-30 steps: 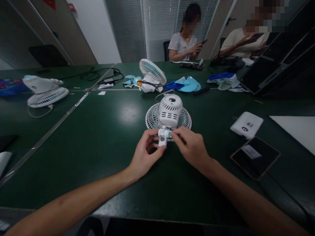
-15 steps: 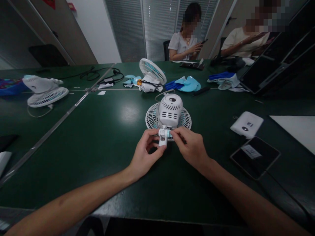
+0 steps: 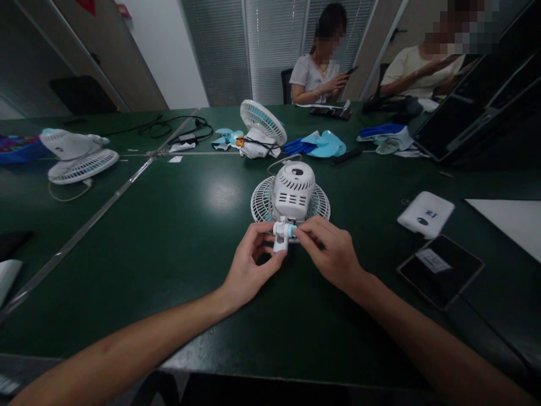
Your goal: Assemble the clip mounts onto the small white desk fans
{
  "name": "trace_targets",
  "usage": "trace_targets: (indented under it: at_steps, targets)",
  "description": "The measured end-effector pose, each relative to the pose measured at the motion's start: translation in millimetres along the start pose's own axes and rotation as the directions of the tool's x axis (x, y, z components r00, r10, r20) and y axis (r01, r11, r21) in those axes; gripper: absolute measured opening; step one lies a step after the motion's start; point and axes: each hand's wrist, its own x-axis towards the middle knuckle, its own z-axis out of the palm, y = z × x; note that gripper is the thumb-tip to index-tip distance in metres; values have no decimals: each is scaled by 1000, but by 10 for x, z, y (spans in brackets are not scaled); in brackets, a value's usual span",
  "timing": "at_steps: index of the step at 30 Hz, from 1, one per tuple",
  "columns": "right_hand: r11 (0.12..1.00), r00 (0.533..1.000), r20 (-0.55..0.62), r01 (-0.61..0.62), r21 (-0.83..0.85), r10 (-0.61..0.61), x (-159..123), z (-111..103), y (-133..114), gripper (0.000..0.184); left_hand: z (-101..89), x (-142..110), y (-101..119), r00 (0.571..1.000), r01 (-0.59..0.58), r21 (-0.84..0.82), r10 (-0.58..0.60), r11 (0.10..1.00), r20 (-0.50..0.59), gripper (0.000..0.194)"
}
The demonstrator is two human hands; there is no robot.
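A white electric fan [image 3: 295, 189] lies grille-down on the green table, its rounded motor housing upward. From its near side a white clamp-like bracket [image 3: 279, 239] sticks out toward me. My left hand [image 3: 251, 259] grips this bracket, fingers on its far left side and thumb at its lower end. On the bracket's right side sits a light blue knob [image 3: 291, 230], pinched between the thumb and fingers of my right hand [image 3: 327, 245]. The fingertips partly cover the knob.
A second fan [image 3: 262, 129] and light blue fan blades [image 3: 325, 144] lie beyond. Another fan [image 3: 78, 155] rests at left. To the right are a white box-like device [image 3: 426, 214] and a black flat device [image 3: 440, 272] with a cable. Two people sit across the table [image 3: 147, 254].
My right hand's fingers have shifted slightly at the blue knob. My left hand keeps its grip on the bracket, and the fan stays in place.
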Motion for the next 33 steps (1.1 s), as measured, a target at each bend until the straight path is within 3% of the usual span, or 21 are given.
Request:
trace_targets:
  at_steps: [4, 9, 16, 19, 27, 33]
  targets:
    - [998, 1000, -5, 6, -65, -7, -31, -47, -21, 13, -16, -4, -26, 1000, 6, -8, -6, 1000, -4, 40]
    - [977, 992, 4, 129, -169, -130, -46, -114, 40, 22, -28, -9, -24, 1000, 23, -12, -23, 1000, 9, 41]
    - [1000, 1000, 15, 13, -13, -13, 3, -36, 37, 14, -12, 1, -16, 1000, -23, 1, 23, 1000, -3, 38]
    - [999, 999, 29, 21, -29, -20, -16, -28, 12, 14, -11, 4, -15, 1000, -16, -8, 16, 1000, 2, 38]
    - [958, 983, -14, 176, -225, -184, -66, -113, 41, 23, -32, 1, -31, 1000, 14, -9, -14, 1000, 4, 39]
    - [985, 995, -42, 83, -148, -90, 6, -51, -10, 15, -10, -13, -67, 1000, -19, 45, 18, 999, 17, 38]
